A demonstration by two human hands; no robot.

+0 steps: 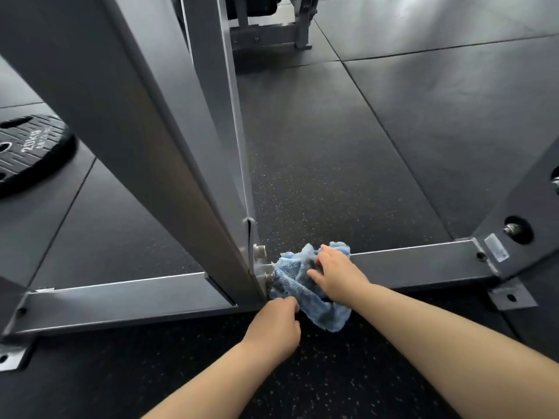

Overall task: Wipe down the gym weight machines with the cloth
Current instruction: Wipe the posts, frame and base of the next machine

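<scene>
Dark rubber floor [393, 140] with small pale specks lies under a grey steel machine frame. One thick post [145, 140] leans up from a low bar [417, 261] that runs across the floor, and two bolts [260, 251] hold the joint. A 20 kg plate [27, 152] lies flat on the floor at the left, well apart from the hands.

The step in hand is wiping the low bar just beside the joint. The blue cloth [302, 276] is bunched on top of the bar and hangs over its near side, touching the bolt plate. The right hand [335, 273] presses on the cloth with fingers spread. The left hand [275, 325] has its fingers curled and seems to pinch the lower edge of the cloth; the fingertips are hidden, so I am not fully sure.

Next, I think, the cloth must go around the bolts and into the corner under the post, then along the bar to the right. This needs firm pressure and a flatter cloth.
</scene>
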